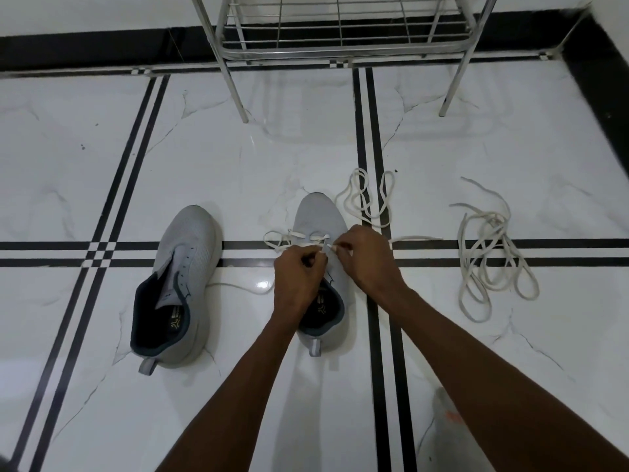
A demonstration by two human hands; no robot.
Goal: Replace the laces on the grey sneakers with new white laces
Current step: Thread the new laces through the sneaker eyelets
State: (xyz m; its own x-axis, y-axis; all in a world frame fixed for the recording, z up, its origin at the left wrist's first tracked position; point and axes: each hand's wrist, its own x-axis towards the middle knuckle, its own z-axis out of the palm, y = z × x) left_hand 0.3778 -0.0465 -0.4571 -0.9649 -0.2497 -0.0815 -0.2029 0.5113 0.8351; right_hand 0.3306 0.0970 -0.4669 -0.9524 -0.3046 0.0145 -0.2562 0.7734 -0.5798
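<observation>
We see a chromed metal wire rack (340,32) standing on the glossy white marble-look tiled floor (238,165) with black stripes, before a black skirting band (102,46)

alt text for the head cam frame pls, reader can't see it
Both hands, left hand and right hand, pinch a white lace at the eyelets of the right grey sneaker on a tiled floor. The left sneaker sits unlaced; a loose lace pile lies right.

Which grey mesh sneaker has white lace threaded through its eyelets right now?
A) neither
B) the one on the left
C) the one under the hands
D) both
C: white lace crosses the front eyelets of the grey mesh sneaker under the hands, while the left grey mesh sneaker shows bare eyelets.
</observation>
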